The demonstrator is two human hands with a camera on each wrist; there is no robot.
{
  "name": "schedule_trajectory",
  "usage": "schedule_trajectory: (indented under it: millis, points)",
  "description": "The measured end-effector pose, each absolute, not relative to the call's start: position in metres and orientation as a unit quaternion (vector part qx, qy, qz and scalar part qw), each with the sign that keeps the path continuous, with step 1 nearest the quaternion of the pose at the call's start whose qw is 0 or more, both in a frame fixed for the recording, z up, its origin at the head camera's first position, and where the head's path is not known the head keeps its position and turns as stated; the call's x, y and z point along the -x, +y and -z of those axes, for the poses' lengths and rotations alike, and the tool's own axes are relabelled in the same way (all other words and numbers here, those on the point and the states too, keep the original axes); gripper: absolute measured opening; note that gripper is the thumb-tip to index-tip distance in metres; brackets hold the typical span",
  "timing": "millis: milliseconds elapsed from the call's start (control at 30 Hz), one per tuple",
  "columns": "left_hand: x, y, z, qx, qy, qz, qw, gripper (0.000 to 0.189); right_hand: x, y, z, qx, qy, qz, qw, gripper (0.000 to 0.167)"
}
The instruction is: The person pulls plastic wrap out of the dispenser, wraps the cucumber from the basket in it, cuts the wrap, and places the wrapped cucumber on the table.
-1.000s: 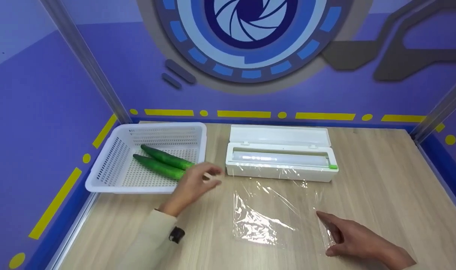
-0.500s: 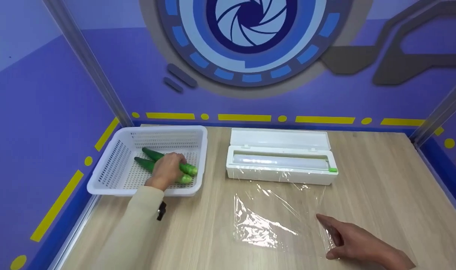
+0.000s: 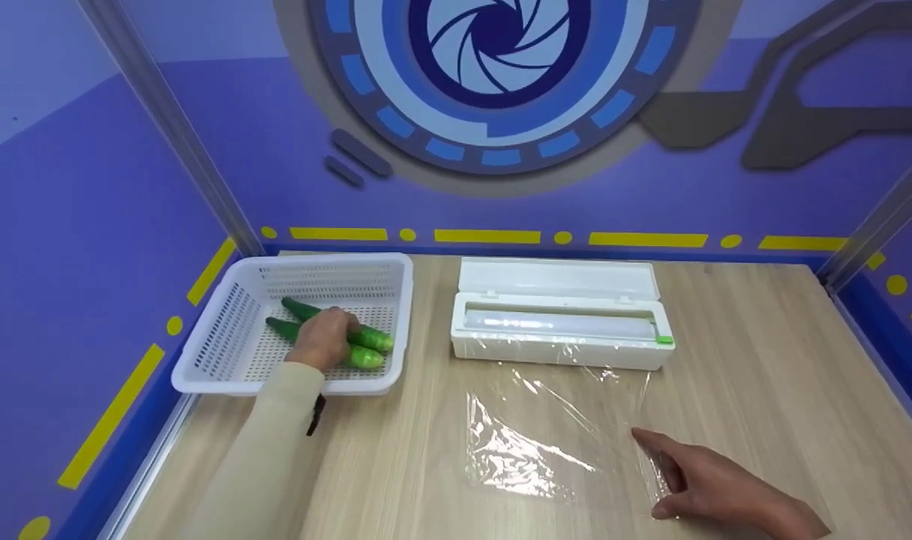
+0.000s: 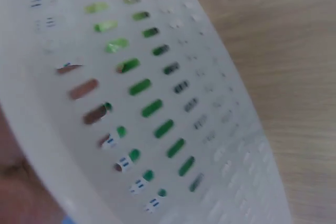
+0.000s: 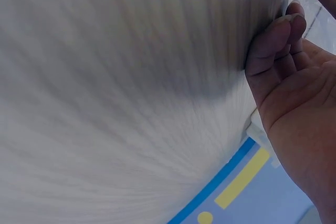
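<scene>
Two green cucumbers (image 3: 371, 338) lie side by side in a white plastic basket (image 3: 193, 367). My left hand (image 3: 325, 337) reaches in from the front, its fingers curled round the middle of the nearer one. Through the basket's slots, the left wrist view gives glimpses of green cucumber (image 4: 152, 107). A sheet of clear cling film (image 3: 516, 457) stretches forward over the table from a white dispenser box (image 3: 561, 352). At the sheet's right edge, my right hand (image 3: 711, 480) presses with index finger and thumb spread apart. The right wrist view catches this hand (image 5: 294, 98) low against the tabletop, other fingers bent.
The dispenser's lid (image 3: 557, 279) stands raised at the back, with the film roll (image 3: 561, 322) and a green slider (image 3: 664, 340) showing. Blue-purple panels (image 3: 493, 202) wall the wooden table (image 3: 763, 360) at the back and sides.
My left hand has moved left from beside the basket, down onto the nearer cucumber. The right hand stays at the film's edge; the film lies as before.
</scene>
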State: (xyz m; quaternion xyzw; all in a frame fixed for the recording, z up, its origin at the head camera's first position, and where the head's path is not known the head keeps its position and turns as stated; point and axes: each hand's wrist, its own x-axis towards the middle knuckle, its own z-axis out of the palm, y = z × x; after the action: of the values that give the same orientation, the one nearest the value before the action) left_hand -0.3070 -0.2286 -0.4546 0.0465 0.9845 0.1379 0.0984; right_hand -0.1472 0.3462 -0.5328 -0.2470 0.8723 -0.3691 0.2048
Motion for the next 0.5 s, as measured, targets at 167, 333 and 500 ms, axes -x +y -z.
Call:
schedule_trajectory:
  millis: [167,333,500]
  points:
    - [0.31,-0.234,0.462,-0.064,0.988,-0.121,0.071,0.027,0.146,0.345,0.532,0.241,0.876,0.367,0.201,0.1]
    - [0.304,-0.236,0.472,-0.057,0.988,-0.123,0.069,0.031,0.146,0.344,0.531,0.225,0.88,0.363,0.208,0.101]
    - [0.301,-0.238,0.479,-0.062,0.987,-0.125,0.075,0.036,0.145,0.346,0.532,0.228,0.88,0.365,0.203,0.101]
